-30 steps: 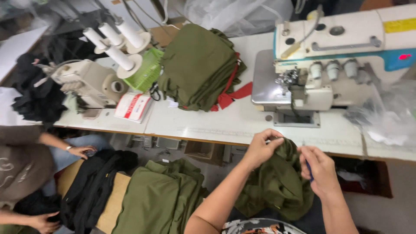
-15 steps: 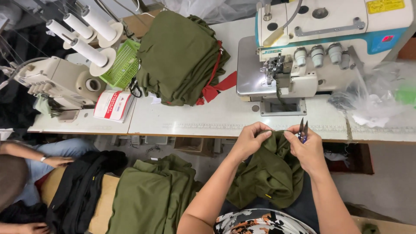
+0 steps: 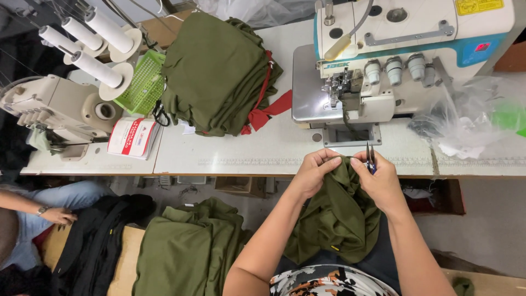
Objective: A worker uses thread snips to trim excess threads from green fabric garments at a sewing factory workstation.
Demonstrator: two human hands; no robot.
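An olive green garment (image 3: 335, 219) lies bunched in my lap, its top edge lifted to the table's front edge. My left hand (image 3: 312, 172) pinches that edge from the left. My right hand (image 3: 379, 181) pinches it from the right and also holds small thread snips (image 3: 371, 156), blades pointing up. Both hands sit just in front of the white and blue overlock sewing machine (image 3: 383, 49) on the white table (image 3: 246, 151).
A stack of folded olive garments (image 3: 216, 71) with red fabric beneath lies on the table's left. Thread cones (image 3: 90, 41), a green basket (image 3: 143, 85) and a second machine (image 3: 57, 107) stand further left. More olive fabric (image 3: 186, 252) is piled below. Another person's hand (image 3: 57, 215) rests at left.
The view has shifted so the machine sits higher and closer. My hands have drawn together on the garment's top edge, the right one bringing the snips up beside it.
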